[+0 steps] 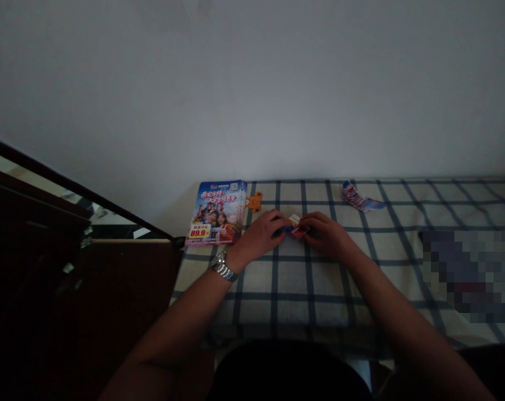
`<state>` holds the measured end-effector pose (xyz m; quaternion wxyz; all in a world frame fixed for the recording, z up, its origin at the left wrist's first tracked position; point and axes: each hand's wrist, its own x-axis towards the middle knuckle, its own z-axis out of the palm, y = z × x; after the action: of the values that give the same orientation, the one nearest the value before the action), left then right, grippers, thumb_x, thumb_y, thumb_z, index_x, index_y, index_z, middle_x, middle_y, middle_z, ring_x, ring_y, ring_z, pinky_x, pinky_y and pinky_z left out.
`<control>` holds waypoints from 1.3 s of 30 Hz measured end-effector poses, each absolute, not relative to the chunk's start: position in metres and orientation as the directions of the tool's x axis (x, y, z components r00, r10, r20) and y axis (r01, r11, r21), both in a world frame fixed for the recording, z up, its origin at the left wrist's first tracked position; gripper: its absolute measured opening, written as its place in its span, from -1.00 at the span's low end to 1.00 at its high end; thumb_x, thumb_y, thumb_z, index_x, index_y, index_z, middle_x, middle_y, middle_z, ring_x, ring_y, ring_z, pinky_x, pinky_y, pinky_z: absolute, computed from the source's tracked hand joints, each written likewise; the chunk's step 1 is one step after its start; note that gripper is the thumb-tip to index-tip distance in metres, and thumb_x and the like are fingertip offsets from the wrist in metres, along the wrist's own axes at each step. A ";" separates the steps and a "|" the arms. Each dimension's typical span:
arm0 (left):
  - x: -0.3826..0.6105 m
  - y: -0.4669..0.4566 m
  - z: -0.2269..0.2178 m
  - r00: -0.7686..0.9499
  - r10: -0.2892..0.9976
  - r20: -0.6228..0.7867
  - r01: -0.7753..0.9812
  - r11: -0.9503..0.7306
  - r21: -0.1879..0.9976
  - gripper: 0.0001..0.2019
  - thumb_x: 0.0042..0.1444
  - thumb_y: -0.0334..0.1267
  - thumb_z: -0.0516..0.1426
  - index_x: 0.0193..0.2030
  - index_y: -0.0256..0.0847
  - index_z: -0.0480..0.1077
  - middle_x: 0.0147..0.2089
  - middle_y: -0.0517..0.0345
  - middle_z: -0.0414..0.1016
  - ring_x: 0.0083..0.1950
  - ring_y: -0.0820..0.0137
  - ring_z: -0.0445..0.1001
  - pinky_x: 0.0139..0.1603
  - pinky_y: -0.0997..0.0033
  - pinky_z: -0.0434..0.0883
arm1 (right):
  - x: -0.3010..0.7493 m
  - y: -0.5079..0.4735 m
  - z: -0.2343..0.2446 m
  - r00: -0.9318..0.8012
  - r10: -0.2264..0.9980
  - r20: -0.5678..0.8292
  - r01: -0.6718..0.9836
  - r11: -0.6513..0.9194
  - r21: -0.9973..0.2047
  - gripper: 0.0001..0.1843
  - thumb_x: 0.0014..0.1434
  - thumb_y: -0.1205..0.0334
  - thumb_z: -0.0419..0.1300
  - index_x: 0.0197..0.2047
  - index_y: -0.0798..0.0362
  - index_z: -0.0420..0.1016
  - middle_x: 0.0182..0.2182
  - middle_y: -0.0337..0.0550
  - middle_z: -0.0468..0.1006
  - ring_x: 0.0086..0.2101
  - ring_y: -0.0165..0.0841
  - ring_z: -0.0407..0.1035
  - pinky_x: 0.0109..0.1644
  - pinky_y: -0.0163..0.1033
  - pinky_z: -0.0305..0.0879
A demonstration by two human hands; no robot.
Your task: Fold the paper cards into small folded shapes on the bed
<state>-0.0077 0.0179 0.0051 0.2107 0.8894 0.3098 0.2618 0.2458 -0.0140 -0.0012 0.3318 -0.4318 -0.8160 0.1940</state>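
Between my two hands is a small piece of folded printed paper (296,225), coloured red, blue and pale. My left hand (266,234), with a metal watch on its wrist, pinches the paper's left side. The fingers of my right hand (325,234) are closed on its right side. Just left of my left hand lies a stack of printed flyers (214,214), its top sheet blue and pink with "89.9" on it. Further back to the right rests a row of folded paper pieces (358,199) in similar colours.
A checked cloth (256,301) covers the surface, which meets a pale wall (252,94) at the back. An orange bear figure (254,201) shows beside the flyers. At right lies a pixelated, unreadable item (471,278). Dark furniture (27,223) stands left, past the edge.
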 end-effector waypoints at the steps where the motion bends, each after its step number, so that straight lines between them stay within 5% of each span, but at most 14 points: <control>1: -0.008 0.017 0.005 0.685 0.652 0.325 0.449 -0.730 0.515 -0.67 0.30 -0.41 0.21 0.17 -0.10 0.47 0.09 0.03 0.43 0.13 0.22 0.45 0.19 0.13 0.47 | 0.247 -0.014 -0.002 -0.435 0.816 0.380 0.577 0.577 -0.578 -0.78 0.30 0.26 0.29 0.02 -0.07 0.58 0.01 0.00 0.57 -0.04 -0.16 0.54 0.04 -0.07 0.53; 14: -0.009 0.014 0.011 0.737 0.627 0.253 0.487 -0.752 0.443 -0.71 0.32 -0.21 0.26 0.16 -0.10 0.51 0.13 0.02 0.44 0.14 0.20 0.43 0.21 0.12 0.43 | 0.252 -0.012 -0.007 -0.533 0.702 0.473 0.581 0.710 -0.398 -0.79 0.32 0.10 0.35 -0.01 -0.09 0.66 -0.05 0.00 0.62 -0.06 -0.12 0.52 0.02 0.03 0.53; 31: -0.007 0.014 0.012 0.742 0.621 0.253 0.518 -0.770 0.372 -0.82 0.43 -0.18 0.15 -0.03 -0.15 0.56 -0.08 0.08 0.56 -0.04 0.27 0.50 0.02 0.23 0.40 | 0.255 -0.014 -0.003 -0.536 0.781 0.319 0.589 0.617 -0.522 -0.80 0.44 0.16 0.15 -0.06 -0.04 0.61 -0.14 -0.03 0.63 -0.14 -0.19 0.53 -0.04 -0.07 0.49; 39: 0.000 0.009 0.008 0.597 0.769 0.229 0.622 -0.624 0.473 -0.82 0.42 -0.15 0.16 0.01 -0.16 0.51 -0.12 0.10 0.57 -0.06 0.26 0.53 -0.03 0.26 0.42 | 0.244 -0.013 0.000 -0.399 0.875 0.276 0.638 0.481 -0.602 -0.85 0.43 0.20 0.16 -0.16 -0.02 0.56 -0.26 -0.13 0.57 -0.26 -0.27 0.49 -0.16 -0.17 0.39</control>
<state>0.0001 0.0090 0.0083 0.1748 0.8762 0.3969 0.2101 0.2439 -0.0135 -0.0002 0.2884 -0.4664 -0.8107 0.2052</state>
